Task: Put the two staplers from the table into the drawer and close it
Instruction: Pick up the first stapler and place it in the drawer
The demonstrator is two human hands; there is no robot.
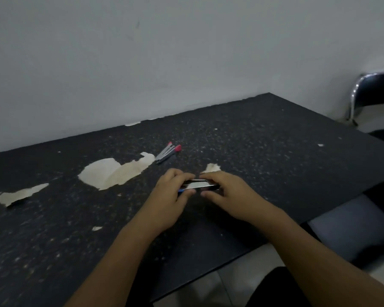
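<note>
Stapler in hand: you've got the blue-tipped, silver metal stapler [197, 185] pinned between both hands, just above the black speckled table [264, 151], near its front middle. Its long side runs left to right, and a sliver of blue shows at its left end.
Left hand: your left hand [170, 200] grips the stapler's left end, fingers [182, 175] curled over the top and thumb tucked beneath, closed tight on it.
Right hand: your right hand [228, 191] clamps the right end, fingers [208, 176] wrapped over the top edge, thumb low on the near side, closed on the same stapler.
Second stapler: the other one, a silver metal stapler with red plastic ends [167, 152], lies flat on the table beyond your hands, well apart from them, angled with its red ends pointing away to the right.
Table surface: pale, torn patches where the black covering has peeled [115, 173] sit just left of that red stapler, one patch edge right beside its near end. A smaller patch [213, 167] shows just past your right fingers.
Drawer: at the table's right edge a dark recess with a grey surface [353, 224] shows below table level; whether that's the drawer, I can't tell.
Background: a white wall [164, 52] runs behind the table, and a black chair with a chrome frame [364, 94] stands at far right.
</note>
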